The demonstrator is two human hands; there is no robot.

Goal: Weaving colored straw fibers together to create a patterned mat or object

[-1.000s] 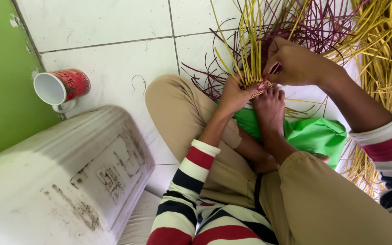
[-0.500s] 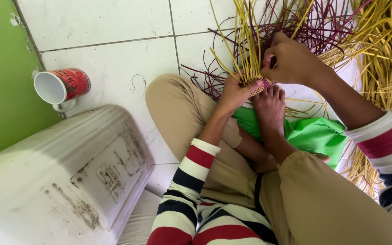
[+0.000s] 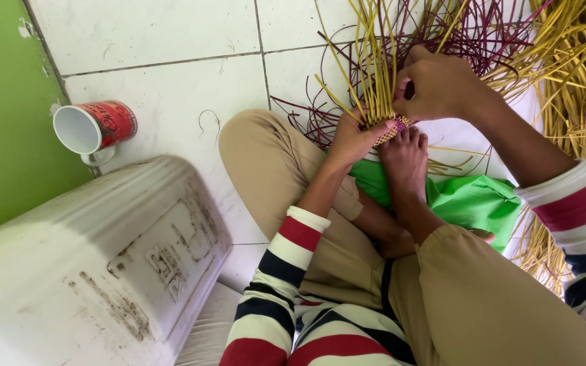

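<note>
I sit on a white tiled floor with my legs folded. My left hand (image 3: 354, 139) pinches the small woven base (image 3: 391, 131) of a bundle of yellow straw strands (image 3: 371, 61), held down just above my bare foot (image 3: 405, 159). My right hand (image 3: 439, 85) is closed on several of the upright yellow strands beside the bundle. Dark purple strands (image 3: 456, 30) fan out on the floor behind the weave.
A heap of loose yellow straw (image 3: 578, 81) lies at the right. A green plastic sheet (image 3: 473, 203) sits under my foot. A red mug (image 3: 96, 129) lies on its side by the green wall (image 3: 1, 122). A dirty white plastic container (image 3: 89, 271) fills the lower left.
My right hand has shifted slightly left and up along the yellow strands, closer to the bundle. My left hand stays on the woven base.
</note>
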